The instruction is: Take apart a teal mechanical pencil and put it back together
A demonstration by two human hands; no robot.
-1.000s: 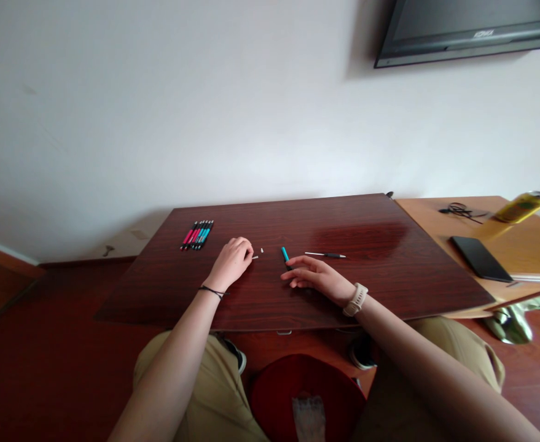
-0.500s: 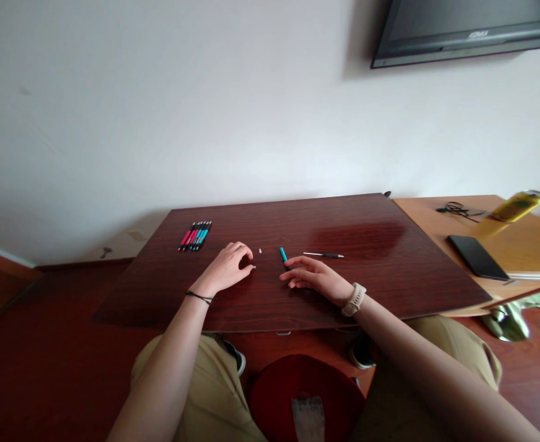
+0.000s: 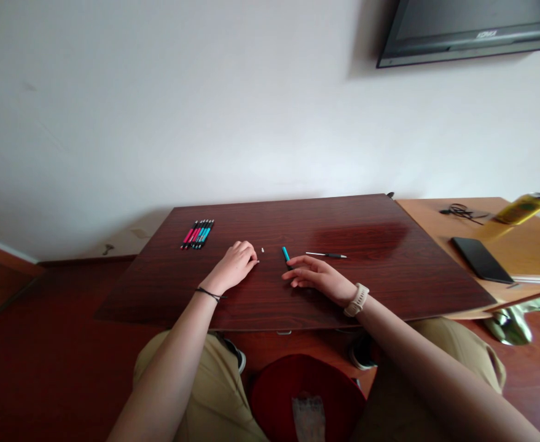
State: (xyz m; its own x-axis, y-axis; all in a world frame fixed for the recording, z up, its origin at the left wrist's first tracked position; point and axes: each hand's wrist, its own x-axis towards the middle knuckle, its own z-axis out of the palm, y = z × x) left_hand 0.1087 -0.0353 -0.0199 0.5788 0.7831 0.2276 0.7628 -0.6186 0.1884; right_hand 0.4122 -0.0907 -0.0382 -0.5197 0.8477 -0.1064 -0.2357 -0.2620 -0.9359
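My left hand (image 3: 237,265) rests low over the dark table, thumb and fingers drawn together at a tiny pale piece (image 3: 258,262). Just beyond its fingertips lies a small white piece (image 3: 263,250). My right hand (image 3: 316,276) has its fingers apart, beside and partly over a turquoise pen barrel (image 3: 285,252); nothing is gripped in it. Behind the right hand a thin white refill with a black grip part (image 3: 327,255) lies crosswise. At the table's left, several pink and turquoise pens (image 3: 197,234) lie in a row.
The dark red-brown table (image 3: 279,215) stands against a white wall. On a lighter table (image 3: 440,230) at right are a black phone (image 3: 480,259), a cable (image 3: 463,212) and a yellow can (image 3: 525,209). Below the front edge sits a red stool (image 3: 274,393) with a clear plastic packet (image 3: 309,417).
The fingers of my left hand have drawn closer together near the small pale piece. My right hand keeps almost the same pose. The whole view has shifted slightly.
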